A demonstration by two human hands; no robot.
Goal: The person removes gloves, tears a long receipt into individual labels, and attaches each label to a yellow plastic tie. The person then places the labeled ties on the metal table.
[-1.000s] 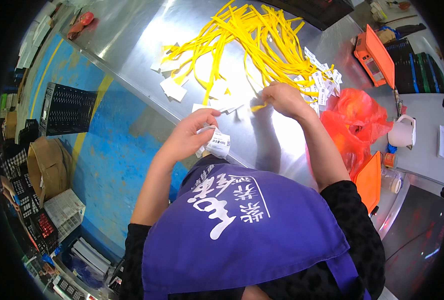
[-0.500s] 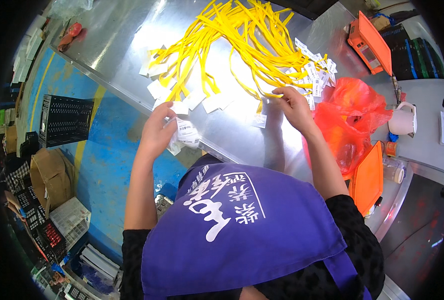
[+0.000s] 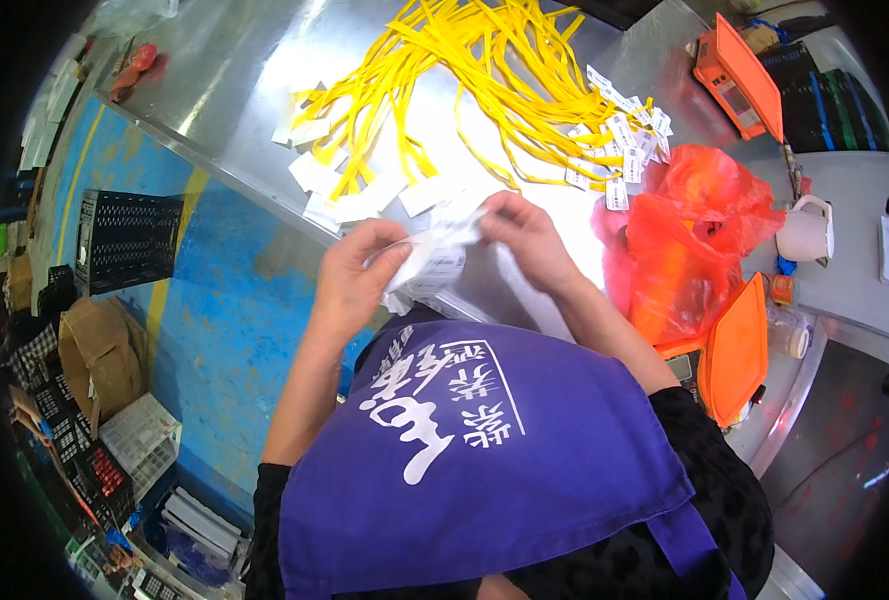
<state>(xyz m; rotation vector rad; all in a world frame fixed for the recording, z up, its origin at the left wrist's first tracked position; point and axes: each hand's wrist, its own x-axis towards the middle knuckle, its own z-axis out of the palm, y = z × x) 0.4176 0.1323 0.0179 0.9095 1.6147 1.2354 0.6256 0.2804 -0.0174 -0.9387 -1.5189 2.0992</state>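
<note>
My left hand pinches a bunch of white printed labels over the near edge of the metal table. The fingers of my right hand close on the far right end of the same white strip, which is partly blurred and washed out by glare. Just beyond both hands lies a heap of yellow straps, fanned across the tabletop. White tags sit at the strap ends on the left, and a cluster of printed tags covers the ends on the right.
Right of my hands a red plastic bag rests on the metal table. Two orange scales and a white pitcher stand nearby. On the blue floor at left are a black crate and a brown paper bag.
My left hand has moved right with the labels. My right hand has left the strap end, come left and downward, and taken hold of the labels' other end.
</note>
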